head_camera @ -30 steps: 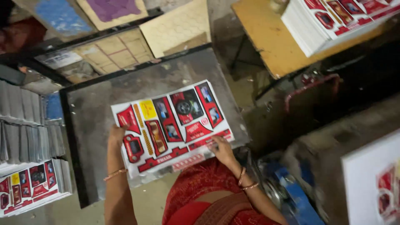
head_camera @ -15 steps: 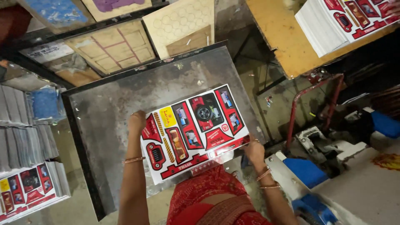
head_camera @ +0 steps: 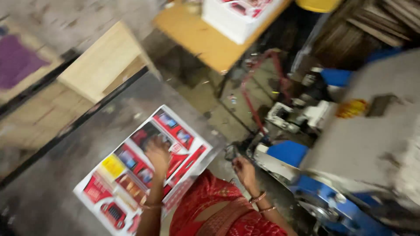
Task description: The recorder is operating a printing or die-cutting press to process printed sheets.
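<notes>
The left hand (head_camera: 157, 154) rests flat on the printed red sheet (head_camera: 144, 170), fingers spread and released, apparently pinning it to the grey metal table (head_camera: 87, 131). The sheet's near corner overhangs the table edge. The right hand (head_camera: 244, 171) hangs clear of the sheet, fingers loosely curled, holding nothing, near the blue machine (head_camera: 323, 201). Open floor lies between.

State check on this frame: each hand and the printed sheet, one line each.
Left hand: palm down, pressing on the sheet.
Right hand: off the sheet, holds nothing visible.
Printed sheet: flat on the grey table, one edge overhanging.
Stack of sheets: on the wooden bench.
</notes>
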